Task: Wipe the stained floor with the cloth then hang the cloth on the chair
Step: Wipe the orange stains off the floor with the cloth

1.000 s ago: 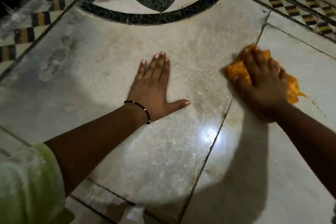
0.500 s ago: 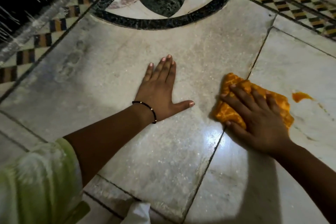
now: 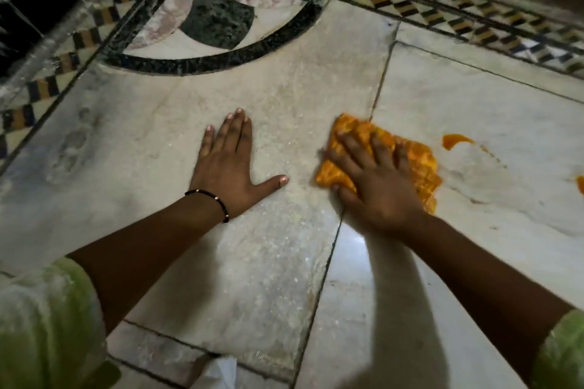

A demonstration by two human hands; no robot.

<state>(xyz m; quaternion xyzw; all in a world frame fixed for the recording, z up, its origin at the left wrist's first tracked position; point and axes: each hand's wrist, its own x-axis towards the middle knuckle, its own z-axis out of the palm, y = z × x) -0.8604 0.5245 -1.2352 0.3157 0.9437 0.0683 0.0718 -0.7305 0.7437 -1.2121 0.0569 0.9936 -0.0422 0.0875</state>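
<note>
**Cloth pressed flat on the marble, stain just beyond it**

Nearest me, pale green sleeves (image 3: 47, 322) show at the bottom corners, and a scrap of something white (image 3: 221, 371) pokes in at the lower edge; I cannot tell what it is. Both forearms reach out over the floor (image 3: 252, 278), a pale marble surface cut by dark joints, with a bright glare between the arms.

The left hand (image 3: 227, 167) lies palm down on the marble, fingers straight and close together, thumb spread out to the right. Its grip is released; it holds nothing and only rests on the stone. A thin black beaded bracelet (image 3: 210, 199) circles that wrist.

Just right of the thumb tip, the right hand (image 3: 377, 180) presses on the cloth (image 3: 420, 164), an orange, bunched rag lying across a floor joint. The fingers spread over the top of the fabric, with the thumb at its near edge, so the hand pushes down on the rag rather than closing around it.

Past the cloth to the right sits an orange stain (image 3: 456, 139) on the marble, near the rag but apart from it, with a faint smear trailing away. Another orange spot (image 3: 580, 184) sits at the right edge.

Farther off, a black inlaid arc (image 3: 221, 61) curves around dark and pinkish marble shapes, and a checkered border (image 3: 410, 0) in yellow, black and white runs along the far side.
</note>
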